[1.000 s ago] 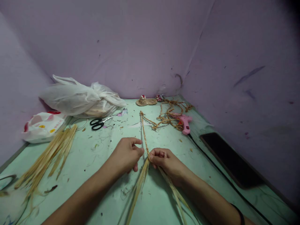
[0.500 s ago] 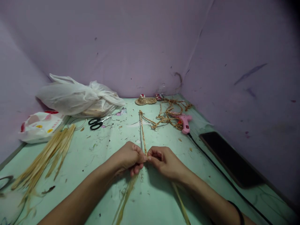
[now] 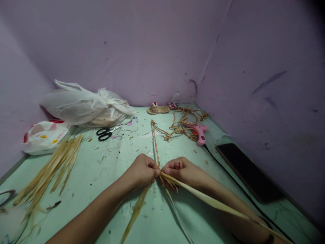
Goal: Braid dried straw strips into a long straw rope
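Shifted since the earlier frame: one long, flat, straw-coloured fibre strip [image 3: 215, 203], now slanting across the right forearm [image 3: 215, 187]. Narrow tan plaited fibre braid [image 3: 155, 144]: over pale-green tabletop [image 3: 114, 162], long axis running away from the hands, near end between them. Left hand [image 3: 144, 170] and right hand [image 3: 179, 169]: fingertips pinched on that end, about equally near.

Hands, 2: L hand [image 3: 143, 170], R hand [image 3: 181, 169]. Taut braid [image 3: 155, 145], qty 1. Strip tails [image 3: 214, 203], 3 vis. Dry-strip bundle [image 3: 47, 173], 1; no. of strips unclear. Braid tangle [image 3: 180, 128], 1. Scissors [image 3: 110, 130], 1 pr. Wht bags [image 3: 81, 106], 2. Pink glue gun [image 3: 201, 134], 1. Blk phone [image 3: 250, 173], 1.
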The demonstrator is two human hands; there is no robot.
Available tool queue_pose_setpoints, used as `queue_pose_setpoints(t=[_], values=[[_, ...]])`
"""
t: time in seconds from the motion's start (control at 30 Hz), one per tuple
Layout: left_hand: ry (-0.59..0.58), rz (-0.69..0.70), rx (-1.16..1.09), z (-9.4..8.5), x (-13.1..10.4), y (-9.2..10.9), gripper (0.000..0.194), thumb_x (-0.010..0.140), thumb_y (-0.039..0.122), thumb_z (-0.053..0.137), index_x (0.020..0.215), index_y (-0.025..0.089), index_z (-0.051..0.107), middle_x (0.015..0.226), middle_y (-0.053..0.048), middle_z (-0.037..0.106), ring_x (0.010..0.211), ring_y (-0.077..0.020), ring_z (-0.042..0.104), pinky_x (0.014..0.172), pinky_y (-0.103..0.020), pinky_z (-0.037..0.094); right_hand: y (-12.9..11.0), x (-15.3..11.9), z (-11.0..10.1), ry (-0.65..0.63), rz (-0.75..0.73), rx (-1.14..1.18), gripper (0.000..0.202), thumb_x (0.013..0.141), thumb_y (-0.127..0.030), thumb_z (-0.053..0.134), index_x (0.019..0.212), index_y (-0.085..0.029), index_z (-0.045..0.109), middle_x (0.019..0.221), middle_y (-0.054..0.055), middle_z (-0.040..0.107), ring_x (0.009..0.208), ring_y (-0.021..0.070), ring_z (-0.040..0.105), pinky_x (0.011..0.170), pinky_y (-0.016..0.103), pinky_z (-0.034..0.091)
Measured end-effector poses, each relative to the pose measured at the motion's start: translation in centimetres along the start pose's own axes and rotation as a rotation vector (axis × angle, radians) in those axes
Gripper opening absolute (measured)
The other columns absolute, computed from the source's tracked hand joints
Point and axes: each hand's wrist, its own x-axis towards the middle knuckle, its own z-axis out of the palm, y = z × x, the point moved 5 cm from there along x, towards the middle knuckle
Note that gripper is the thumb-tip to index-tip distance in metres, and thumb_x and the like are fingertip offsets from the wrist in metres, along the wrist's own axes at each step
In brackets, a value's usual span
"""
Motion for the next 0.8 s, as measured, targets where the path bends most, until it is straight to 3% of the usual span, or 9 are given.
queue_pose_setpoints(t=[0.1, 0.27, 0.43, 0.6, 0.67, 0.8], values=[[-0.002, 0.029, -0.032, 0.0, -0.1, 0.3, 0.009, 0.055, 0.018, 0.049, 0.049, 0.012, 0.054, 0.038, 0.002, 0.045, 0.035, -0.0063, 0.033, 0.038, -0.02, 0.024, 0.3, 0.4, -0.6, 0.119, 0.008, 0.022, 0.018, 0.058, -0.027, 0.066, 0.057, -0.011, 0.058, 0.042, -0.004, 0.049, 0.038, 0.0046, 0.037, 0.041, 0.019, 0.027], [0.05, 0.141, -0.144, 0.1, -0.7, 1.2, 0.011, 0.056, 0.02, 0.053, 0.05, 0.011, 0.055, 0.04, 0.003, 0.043, 0.04, -0.0054, 0.033, 0.04, -0.019, 0.024, 0.2, 0.3, -0.2, 0.22, -0.003, 0.151, 0.033, 0.046, -0.027, 0.076, 0.056, -0.014, 0.048, 0.041, -0.006, 0.047, 0.038, 0.0036, 0.037, 0.04, 0.018, 0.027], [0.022, 0.206, -0.21, 0.8, -1.0, 1.6, 0.019, 0.063, 0.026, 0.052, 0.052, 0.01, 0.057, 0.047, 0.001, 0.047, 0.044, -0.007, 0.037, 0.043, -0.02, 0.028, 0.0, -0.4, 0.7, 0.139, 0.052, 0.308, 0.032, 0.055, -0.033, 0.072, 0.065, -0.015, 0.047, 0.049, -0.005, 0.048, 0.04, 0.0042, 0.04, 0.039, 0.017, 0.03], [-0.006, 0.269, -0.114, 0.7, -0.9, 1.4, 0.022, 0.066, 0.026, 0.051, 0.051, 0.011, 0.053, 0.046, 0.003, 0.038, 0.047, -0.0059, 0.031, 0.043, -0.019, 0.023, 0.4, -0.3, -0.2, 0.184, 0.145, 0.112, 0.032, 0.058, -0.037, 0.07, 0.058, -0.014, 0.048, 0.041, -0.008, 0.036, 0.032, 0.0009, 0.022, 0.032, 0.018, 0.011], [-0.068, 0.279, -0.067, 0.8, -0.7, 1.2, 0.021, 0.067, 0.026, 0.048, 0.052, 0.012, 0.051, 0.046, 0.004, 0.035, 0.045, -0.0056, 0.03, 0.043, -0.02, 0.021, 0.8, -0.1, -0.8, 0.246, 0.136, 0.054, 0.033, 0.052, -0.036, 0.073, 0.056, -0.014, 0.048, 0.037, -0.01, 0.033, 0.031, 0.0013, 0.022, 0.033, 0.019, 0.011], [-0.141, 0.29, 0.063, 0.6, -0.5, 1.1, 0.018, 0.066, 0.023, 0.047, 0.052, 0.012, 0.05, 0.047, 0.004, 0.037, 0.045, -0.0055, 0.031, 0.043, -0.02, 0.021, 1.3, 0.5, -1.1, 0.302, 0.046, 0.041, 0.035, 0.043, -0.032, 0.077, 0.052, -0.013, 0.048, 0.038, -0.007, 0.041, 0.035, 0.0023, 0.029, 0.037, 0.019, 0.017]])
